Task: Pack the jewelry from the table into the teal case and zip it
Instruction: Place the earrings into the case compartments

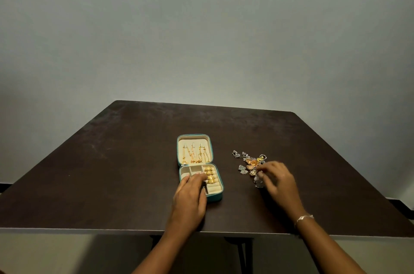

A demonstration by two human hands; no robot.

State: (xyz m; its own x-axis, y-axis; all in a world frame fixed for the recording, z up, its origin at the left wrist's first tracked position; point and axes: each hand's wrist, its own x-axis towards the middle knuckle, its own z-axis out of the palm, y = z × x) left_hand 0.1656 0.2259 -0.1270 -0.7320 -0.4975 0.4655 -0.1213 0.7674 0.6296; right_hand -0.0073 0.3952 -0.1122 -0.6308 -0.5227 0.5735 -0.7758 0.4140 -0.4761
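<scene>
The teal case (215,198) lay open on the dark brown table (112,173), a little to the near side of the table's middle. It was a small square box with rounded corners, teal outside and lined in cream. Its lid (194,141) was folded flat on the table on the far side of the case's base (220,184), the two halves joined along one edge. Inside the lid, several gold chains (195,156) hung in a row from pale tabs near the top, and their lower ends bunched at the edge next to the base. The base was split into small cream compartments on its left and padded rolls on its right. Four gold domed pieces (210,175) sat in a line along those rolls, one behind the other.

The left hand (190,193) rested over the left part of the base, palm down. Its fingers (198,177) reached fairly straight across the compartments toward the domed pieces, and its grip was loose and held nothing that could be seen.

To the right of the case, apart from it, a small heap of loose jewelry (248,161) lay on the table: clear and silvery beaded pieces, with some orange and gold ones in the middle. The right hand (279,182) was at the near right edge of that heap with its fingers curled down onto it. It was blurred, so whether its grip had closed on a piece could not be told. A thin bracelet (304,217) circled that wrist.

Beyond the case, behind the table's far edge, stood a plain pale wall (201,27).
</scene>
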